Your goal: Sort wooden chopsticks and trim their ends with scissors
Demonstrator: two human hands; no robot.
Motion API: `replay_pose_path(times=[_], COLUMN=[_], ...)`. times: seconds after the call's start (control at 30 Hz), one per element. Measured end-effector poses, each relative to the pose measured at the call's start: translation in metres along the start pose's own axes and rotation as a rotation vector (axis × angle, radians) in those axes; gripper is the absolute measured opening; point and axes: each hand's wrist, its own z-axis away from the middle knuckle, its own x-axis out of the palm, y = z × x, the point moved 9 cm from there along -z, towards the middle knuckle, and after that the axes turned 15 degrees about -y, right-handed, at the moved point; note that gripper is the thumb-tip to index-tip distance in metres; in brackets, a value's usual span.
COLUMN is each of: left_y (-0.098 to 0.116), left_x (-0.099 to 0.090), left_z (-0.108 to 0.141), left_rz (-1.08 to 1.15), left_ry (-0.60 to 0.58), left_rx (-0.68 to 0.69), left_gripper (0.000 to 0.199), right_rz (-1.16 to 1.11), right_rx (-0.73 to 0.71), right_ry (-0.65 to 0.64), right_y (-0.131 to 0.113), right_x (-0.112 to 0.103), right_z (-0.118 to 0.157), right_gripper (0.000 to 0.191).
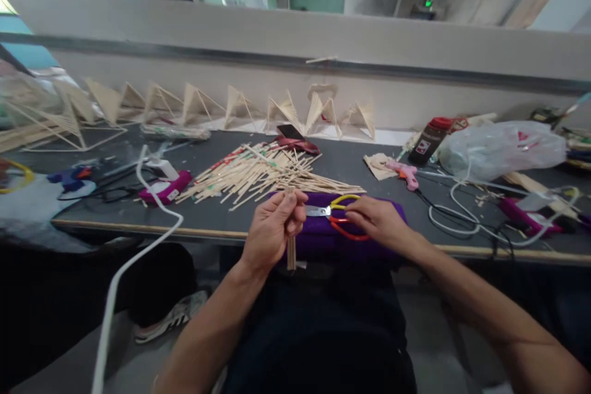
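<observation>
My left hand (pixel 276 226) is closed around a small bundle of thin wooden sticks (pixel 291 253), which hangs down below the fist. Level with it, my right hand (pixel 376 218) grips the scissors (pixel 347 212), with one yellow and one red handle loop. Their metal blades point left, toward the left fist; whether the tips touch the sticks is hidden. Under both hands a purple cloth (pixel 314 239) drapes over the table's front edge. Just beyond it lies a loose pile of wooden sticks (pixel 258 172).
Stick-built triangular frames (pixel 240 108) line the back of the table. A pink glue gun (pixel 406 173), a dark bottle (pixel 430 140) and a plastic bag (pixel 503 148) are at right. At left are a magenta power strip (pixel 167 189), a trailing white cable (pixel 138 255) and a blue glue gun (pixel 71 178).
</observation>
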Motion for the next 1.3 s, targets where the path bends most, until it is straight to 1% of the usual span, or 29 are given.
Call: replay_pose_path(times=[0.07, 0.17, 0.23, 0.33, 0.47, 0.6, 0.67, 0.73, 0.83, 0.9, 0.97, 1.0, 1.07, 1.13, 1.3], left_y=[-0.016, -0.041, -0.056, -0.072, -0.080, -0.078, -0.076, -0.074, -0.074, -0.074, -0.075, -0.076, -0.077, -0.079, -0.085], left_x=[-0.002, -0.001, 0.002, 0.007, 0.012, 0.006, 0.002, -0.001, -0.001, 0.001, 0.004, 0.006, 0.009, 0.011, 0.013], left_z=[0.010, 0.017, 0.019, 0.019, 0.022, 0.027, 0.029, 0.032, 0.035, 0.036, 0.036, 0.036, 0.036, 0.037, 0.039], left_rz=[-0.006, 0.000, 0.001, 0.002, 0.006, -0.010, -0.014, -0.009, -0.001, -0.011, -0.034, -0.049, -0.082, -0.112, -0.170], left_ry=[-0.015, -0.038, -0.043, -0.056, -0.089, -0.076, -0.072, -0.076, -0.090, -0.098, -0.105, -0.109, -0.116, -0.118, -0.121], left_rx=[-0.073, -0.158, -0.198, -0.246, -0.288, -0.296, -0.285, -0.275, -0.270, -0.272, -0.274, -0.275, -0.279, -0.293, -0.334], left_gripper=[0.016, 0.017, 0.018, 0.020, 0.021, 0.023, 0.023, 0.022, 0.022, 0.022, 0.023, 0.023, 0.023, 0.023, 0.027], right_rz=[0.210, 0.396, 0.449, 0.515, 0.542, 0.557, 0.515, 0.376, -0.014, -0.294, -0.478, -0.519, -0.515, -0.448, -0.300], right_rx=[0.060, 0.099, 0.114, 0.110, 0.059, 0.086, 0.124, 0.151, 0.141, 0.106, 0.067, 0.051, 0.025, -0.002, -0.049], right_ry=[-0.047, -0.197, -0.260, -0.306, -0.365, -0.384, -0.362, -0.315, -0.202, -0.153, -0.169, -0.197, -0.268, -0.319, -0.393], right_y=[0.017, 0.031, 0.032, 0.026, 0.015, 0.012, 0.014, 0.016, 0.019, 0.020, 0.019, 0.018, 0.013, 0.009, -0.001], right_x=[-0.001, 0.015, 0.022, 0.025, 0.023, 0.017, 0.011, 0.003, -0.006, -0.006, 0.001, 0.006, 0.015, 0.020, 0.026], right_z=[0.005, 0.004, -0.001, -0.012, -0.026, -0.032, -0.027, -0.016, 0.009, 0.026, 0.039, 0.043, 0.048, 0.050, 0.052], right_gripper=[0.028, 0.034, 0.038, 0.044, 0.060, 0.064, 0.066, 0.068, 0.069, 0.079, 0.093, 0.097, 0.100, 0.098, 0.090])
